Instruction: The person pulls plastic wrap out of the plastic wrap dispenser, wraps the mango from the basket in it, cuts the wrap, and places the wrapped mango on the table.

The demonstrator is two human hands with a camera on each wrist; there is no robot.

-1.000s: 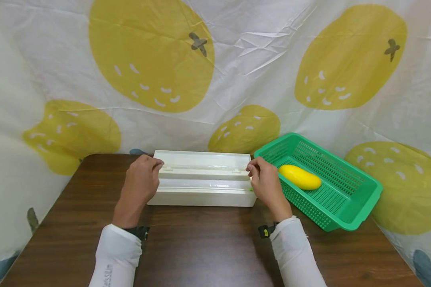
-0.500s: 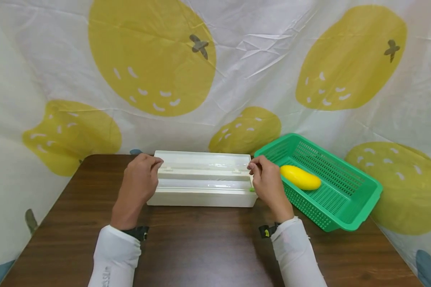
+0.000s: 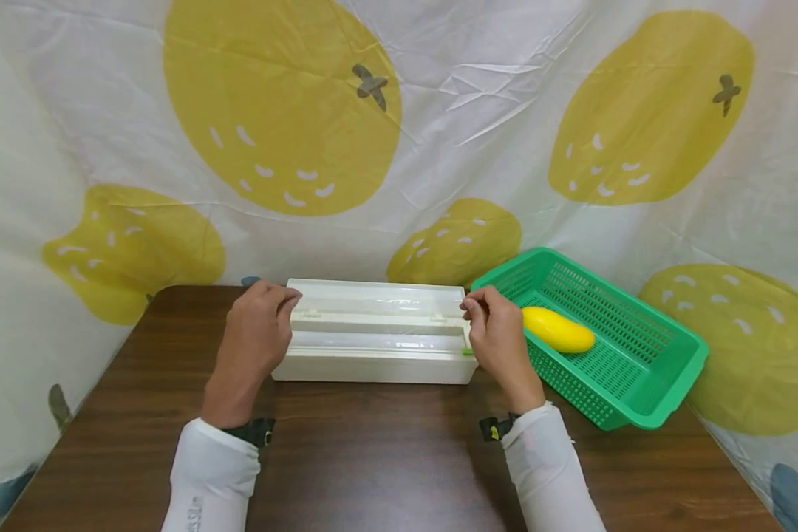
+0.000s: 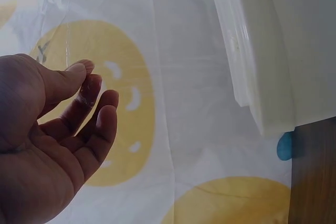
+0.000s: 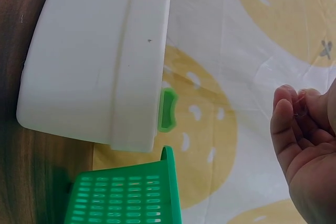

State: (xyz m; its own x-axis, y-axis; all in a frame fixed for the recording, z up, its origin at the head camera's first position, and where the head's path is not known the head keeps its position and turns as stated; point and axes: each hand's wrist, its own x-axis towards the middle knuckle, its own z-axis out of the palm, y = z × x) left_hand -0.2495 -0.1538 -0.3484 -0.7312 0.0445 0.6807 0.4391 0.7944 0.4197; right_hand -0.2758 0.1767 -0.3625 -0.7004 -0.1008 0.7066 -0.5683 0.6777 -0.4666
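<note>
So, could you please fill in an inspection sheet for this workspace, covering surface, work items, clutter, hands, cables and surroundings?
Surface: dark wood-grain tabletop.
Work items: white cling-film dispenser, lid open, with a green slider tab near its right end; clear film spans the gap between the hands.
Clutter: green perforated basket right of the dispenser, holding a yellow mango-like fruit.
Hands: left hand and right hand each pinch the film with thumb and fingertips.
Cables: nothing seen.
Surroundings: white lemon-print sheet behind the table.

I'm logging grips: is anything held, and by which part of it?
Clear film, pinched at opposite ends of its raised edge by the left hand and right hand.
</note>
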